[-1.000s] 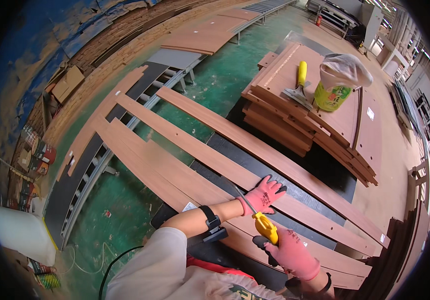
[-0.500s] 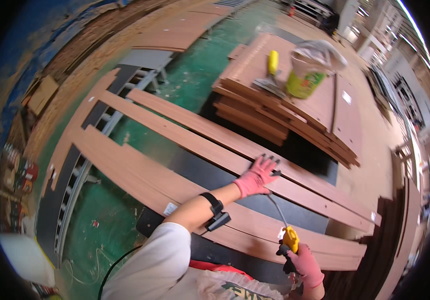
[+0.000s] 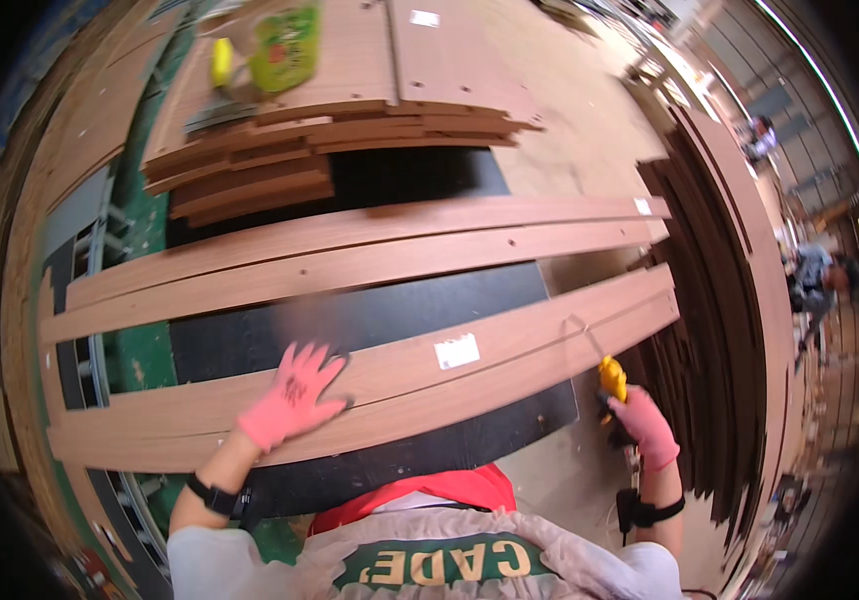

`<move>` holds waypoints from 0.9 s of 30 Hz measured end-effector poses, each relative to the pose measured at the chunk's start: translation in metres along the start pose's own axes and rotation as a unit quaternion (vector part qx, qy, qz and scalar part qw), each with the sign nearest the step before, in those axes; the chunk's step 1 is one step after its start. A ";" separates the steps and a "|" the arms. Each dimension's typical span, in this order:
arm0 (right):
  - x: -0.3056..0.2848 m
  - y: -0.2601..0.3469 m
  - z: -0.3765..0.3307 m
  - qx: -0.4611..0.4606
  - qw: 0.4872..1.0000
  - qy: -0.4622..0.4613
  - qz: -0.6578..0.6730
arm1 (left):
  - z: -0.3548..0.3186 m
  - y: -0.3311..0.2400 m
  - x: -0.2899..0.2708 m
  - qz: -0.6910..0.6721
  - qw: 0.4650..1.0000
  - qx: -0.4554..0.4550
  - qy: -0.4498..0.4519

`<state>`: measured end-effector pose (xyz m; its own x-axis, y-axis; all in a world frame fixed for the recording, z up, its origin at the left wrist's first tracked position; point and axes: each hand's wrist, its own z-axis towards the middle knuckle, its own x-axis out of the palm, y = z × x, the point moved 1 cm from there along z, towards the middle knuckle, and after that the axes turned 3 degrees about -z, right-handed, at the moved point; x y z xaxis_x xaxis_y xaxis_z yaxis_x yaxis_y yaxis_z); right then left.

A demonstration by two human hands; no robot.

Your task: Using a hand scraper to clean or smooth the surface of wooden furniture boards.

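My left hand (image 3: 295, 398), in a pink glove with dark fingertips, lies with fingers spread on the near pair of long brown boards (image 3: 390, 375). A white label (image 3: 457, 351) sticks to these boards, to the right of the hand. At the right, my gloved right hand (image 3: 647, 428) is closed round the yellow handle of an air blow gun (image 3: 613, 378). Its thin bent metal nozzle points over the right end of the near boards. Beyond a dark gap lies a second pair of long boards (image 3: 380, 240), parallel to the first.
A stack of brown panels (image 3: 350, 130) stands behind, bearing a green-yellow bucket (image 3: 285, 50) and a yellow-handled tool (image 3: 222, 62). More dark-edged boards (image 3: 690, 320) are stacked at the right. A roller conveyor (image 3: 98, 340) runs along the left. People (image 3: 820, 275) are far right.
My view has swung round to the right. My left hand has gone from the far pair of boards to the near pair. The blow gun stays in my right hand, near the boards' right end.
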<state>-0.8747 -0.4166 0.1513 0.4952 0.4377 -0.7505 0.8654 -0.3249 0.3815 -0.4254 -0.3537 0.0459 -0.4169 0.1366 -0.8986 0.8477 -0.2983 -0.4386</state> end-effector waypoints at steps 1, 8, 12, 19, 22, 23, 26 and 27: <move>-0.005 -0.001 -0.004 0.055 0.997 -0.052 0.008 | -0.008 -0.006 0.003 0.016 0.996 -0.029 0.080; 0.035 0.016 -0.053 -0.028 0.934 0.348 -0.073 | -0.005 -0.011 0.000 0.045 0.999 -0.023 0.009; -0.012 -0.049 -0.005 -0.079 0.988 0.042 0.127 | -0.006 -0.005 0.000 0.016 0.998 -0.033 0.048; -0.071 -0.103 0.005 0.064 0.986 -0.101 0.117 | -0.026 -0.004 0.007 0.082 0.996 -0.030 -0.018; -0.023 -0.051 -0.021 0.029 0.992 0.121 0.010 | -0.032 -0.006 0.010 0.069 0.996 -0.041 -0.038; -0.003 -0.029 -0.029 0.004 0.983 0.184 0.012 | -0.031 -0.004 0.011 0.028 0.996 -0.067 -0.050; 0.043 0.035 -0.040 -0.052 0.931 0.362 0.013 | -0.024 0.011 0.011 -0.018 0.996 -0.087 -0.003; 0.055 0.056 -0.041 -0.090 0.913 0.399 0.000 | -0.019 0.018 0.010 -0.003 0.997 -0.070 -0.033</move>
<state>-0.7960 -0.3767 0.1535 0.3307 0.9323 -0.1463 0.8285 -0.2126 0.5180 -0.4083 -0.3395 0.0286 -0.4387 0.0744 -0.8956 0.8808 -0.1619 -0.4449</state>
